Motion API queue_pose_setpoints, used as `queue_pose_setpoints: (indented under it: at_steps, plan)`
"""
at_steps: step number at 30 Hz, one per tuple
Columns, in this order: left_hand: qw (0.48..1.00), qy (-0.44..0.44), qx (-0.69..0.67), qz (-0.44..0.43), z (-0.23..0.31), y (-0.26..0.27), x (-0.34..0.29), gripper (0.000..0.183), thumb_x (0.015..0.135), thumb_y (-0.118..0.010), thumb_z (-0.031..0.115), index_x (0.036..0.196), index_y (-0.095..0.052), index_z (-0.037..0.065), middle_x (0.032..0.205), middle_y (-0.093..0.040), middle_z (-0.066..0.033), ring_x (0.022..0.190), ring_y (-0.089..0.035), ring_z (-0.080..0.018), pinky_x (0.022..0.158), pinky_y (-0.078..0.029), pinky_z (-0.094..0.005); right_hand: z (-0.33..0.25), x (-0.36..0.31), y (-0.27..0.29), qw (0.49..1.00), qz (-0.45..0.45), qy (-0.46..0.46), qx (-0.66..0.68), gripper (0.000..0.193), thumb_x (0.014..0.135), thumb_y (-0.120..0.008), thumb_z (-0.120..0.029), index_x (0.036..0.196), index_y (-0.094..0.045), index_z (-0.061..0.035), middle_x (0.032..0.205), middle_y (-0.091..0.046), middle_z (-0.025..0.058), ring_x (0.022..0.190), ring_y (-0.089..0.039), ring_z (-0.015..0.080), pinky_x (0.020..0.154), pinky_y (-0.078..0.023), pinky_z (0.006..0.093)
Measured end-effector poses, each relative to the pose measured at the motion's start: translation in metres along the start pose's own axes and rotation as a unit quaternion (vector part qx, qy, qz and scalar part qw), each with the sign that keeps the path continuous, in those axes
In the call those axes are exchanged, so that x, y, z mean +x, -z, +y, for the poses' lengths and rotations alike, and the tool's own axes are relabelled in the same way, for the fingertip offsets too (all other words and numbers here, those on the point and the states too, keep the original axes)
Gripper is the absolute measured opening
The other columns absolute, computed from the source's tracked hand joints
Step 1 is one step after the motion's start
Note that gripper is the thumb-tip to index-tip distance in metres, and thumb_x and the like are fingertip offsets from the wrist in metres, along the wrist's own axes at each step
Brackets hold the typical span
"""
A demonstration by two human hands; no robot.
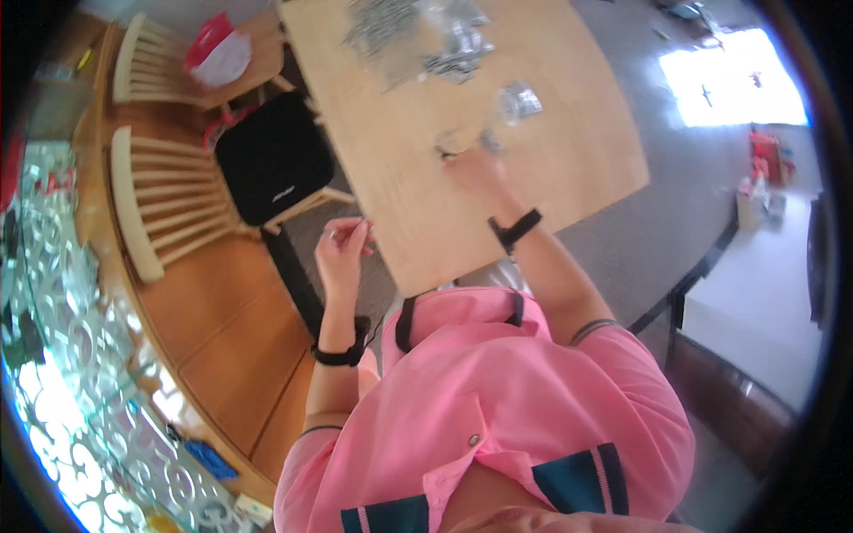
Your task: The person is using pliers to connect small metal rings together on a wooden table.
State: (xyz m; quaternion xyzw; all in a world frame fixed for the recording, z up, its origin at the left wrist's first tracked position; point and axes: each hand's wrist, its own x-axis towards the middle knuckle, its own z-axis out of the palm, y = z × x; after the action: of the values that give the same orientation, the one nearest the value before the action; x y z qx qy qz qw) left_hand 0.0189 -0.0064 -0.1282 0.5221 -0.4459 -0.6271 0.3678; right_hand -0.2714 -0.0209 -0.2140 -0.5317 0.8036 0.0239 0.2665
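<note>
From the head camera, a pale wooden desk (569,133): over its middle, the right hand (480,173) is blurred, its grip impossible to tell, a small indistinct item (449,143) at its fingertips. Beyond, on the desk, lie a silvery packet (519,102) and a packet pile (453,40). At the desk's left edge, the left hand (340,258) curls, thumb near fingertips; whether it holds anything is unclear.
</note>
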Motion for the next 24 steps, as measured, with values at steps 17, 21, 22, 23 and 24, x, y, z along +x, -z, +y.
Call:
queue_pose_setpoints:
  at_steps: [17,21,22,23,24]
  plan:
    - [0.998,0.008,-0.03,-0.061,0.004,-0.065,0.008,0.01,0.093,-0.06,0.008,0.097,-0.06,0.0,0.083,-0.066,-0.0088,0.067,-0.063,-0.0123,0.058,-0.053,-0.0229,0.004,-0.096,0.052,0.962,0.169,0.21,0.031,0.038,0.078,-0.065,-0.025,0.113,-0.062,-0.0112,0.087,-0.06,0.0074,0.076,-0.064,0.0256,0.06,-0.051,0.0391]
    - [0.998,-0.016,-0.061,-0.018,0.017,-0.081,-0.011,0.01,0.092,-0.06,0.008,0.097,-0.061,-0.001,0.083,-0.066,-0.009,0.066,-0.063,-0.0129,0.059,-0.054,-0.0237,0.005,-0.161,0.084,0.916,0.226,0.331,0.023,0.043,0.077,-0.067,-0.026,0.118,-0.061,-0.0151,0.086,-0.057,0.0042,0.073,-0.063,0.0221,0.058,-0.051,0.0354]
    - [0.998,-0.031,-0.05,-0.026,0.022,-0.085,-0.017,0.011,0.092,-0.06,0.007,0.097,-0.062,-0.002,0.082,-0.067,-0.0091,0.066,-0.064,-0.0135,0.06,-0.055,-0.0246,0.008,-0.171,0.088,0.895,0.279,0.348,0.02,0.044,0.076,-0.068,-0.026,0.118,-0.061,-0.0165,0.085,-0.057,0.0035,0.072,-0.062,0.0208,0.058,-0.051,0.0338]
    - [0.998,-0.045,-0.039,-0.027,0.028,-0.09,-0.026,0.011,0.092,-0.06,0.007,0.097,-0.063,-0.003,0.082,-0.067,-0.0092,0.067,-0.064,-0.0142,0.061,-0.055,-0.0254,0.011,-0.183,0.091,0.869,0.329,0.369,0.021,0.045,0.076,-0.069,-0.026,0.119,-0.061,-0.0179,0.084,-0.057,0.0029,0.071,-0.062,0.0195,0.058,-0.051,0.0323]
    - [0.997,-0.064,-0.038,-0.023,0.034,-0.098,-0.036,0.014,0.092,-0.06,0.008,0.098,-0.064,-0.004,0.082,-0.067,-0.0095,0.069,-0.066,-0.0157,0.063,-0.056,-0.0266,0.015,-0.193,0.097,0.88,0.317,0.353,0.026,0.043,0.076,-0.069,-0.026,0.117,-0.062,-0.0184,0.085,-0.057,0.0024,0.071,-0.062,0.0194,0.058,-0.051,0.0325]
